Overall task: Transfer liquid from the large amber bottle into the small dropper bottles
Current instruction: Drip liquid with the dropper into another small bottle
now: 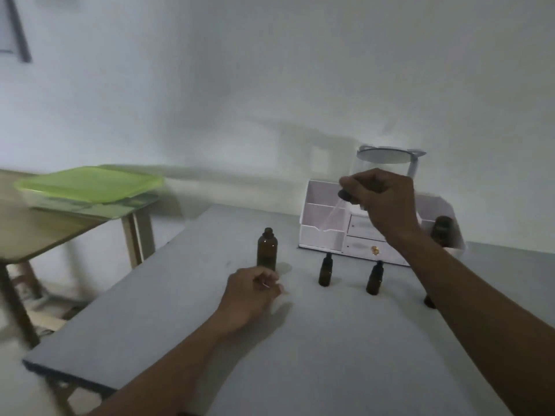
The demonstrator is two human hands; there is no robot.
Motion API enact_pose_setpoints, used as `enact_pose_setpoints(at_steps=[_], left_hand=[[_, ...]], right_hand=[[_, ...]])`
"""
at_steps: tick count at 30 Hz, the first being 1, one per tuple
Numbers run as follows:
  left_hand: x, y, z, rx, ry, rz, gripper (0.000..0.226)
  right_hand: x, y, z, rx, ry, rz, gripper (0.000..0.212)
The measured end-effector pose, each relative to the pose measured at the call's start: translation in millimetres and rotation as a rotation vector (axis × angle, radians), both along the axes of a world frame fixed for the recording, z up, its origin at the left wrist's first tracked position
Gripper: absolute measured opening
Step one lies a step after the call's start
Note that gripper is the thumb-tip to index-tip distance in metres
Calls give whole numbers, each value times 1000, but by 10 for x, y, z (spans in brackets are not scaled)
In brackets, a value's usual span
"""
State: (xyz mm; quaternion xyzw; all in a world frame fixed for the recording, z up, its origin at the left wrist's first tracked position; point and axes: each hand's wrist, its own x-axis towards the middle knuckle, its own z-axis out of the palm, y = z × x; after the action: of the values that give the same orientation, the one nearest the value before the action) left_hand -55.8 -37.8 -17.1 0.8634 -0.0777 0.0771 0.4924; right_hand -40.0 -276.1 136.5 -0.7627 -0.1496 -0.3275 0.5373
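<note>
The large amber bottle point(267, 248) stands uncapped on the grey table point(300, 340), just beyond my left hand point(250, 291), which hovers with loosely curled fingers and holds nothing I can make out. Two small dropper bottles point(326, 271) point(374, 279) stand upright to the right of it. A third small bottle point(429, 301) shows only partly behind my right forearm. My right hand point(381, 199) is raised above the table and pinches a dropper point(336, 210) by its dark bulb, its clear glass tube slanting down and blurred.
A white desk organiser point(322, 232) with drawers stands at the table's back, a round mirror point(386, 156) on it and another amber bottle point(443, 231) beside it. A wooden side table point(45, 235) at left carries a green-lidded container point(87, 184).
</note>
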Motion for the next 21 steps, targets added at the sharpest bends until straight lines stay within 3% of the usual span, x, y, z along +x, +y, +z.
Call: enact_pose_setpoints(at_steps=[6,14,18,21], left_hand=[[269,333,-38,-129,2,189,35],[627,216,-38,-216,3,147,79],[705,139,-38,-232,4,107,84],[731,111,-56,-239,5,107,76]], right_hand=[[279,540,-93,12,22,60,17],[594,789,-191,30,54,79,16],[673,819,-231,39,59,88,17],[714,841,-264,18,71,91,17]])
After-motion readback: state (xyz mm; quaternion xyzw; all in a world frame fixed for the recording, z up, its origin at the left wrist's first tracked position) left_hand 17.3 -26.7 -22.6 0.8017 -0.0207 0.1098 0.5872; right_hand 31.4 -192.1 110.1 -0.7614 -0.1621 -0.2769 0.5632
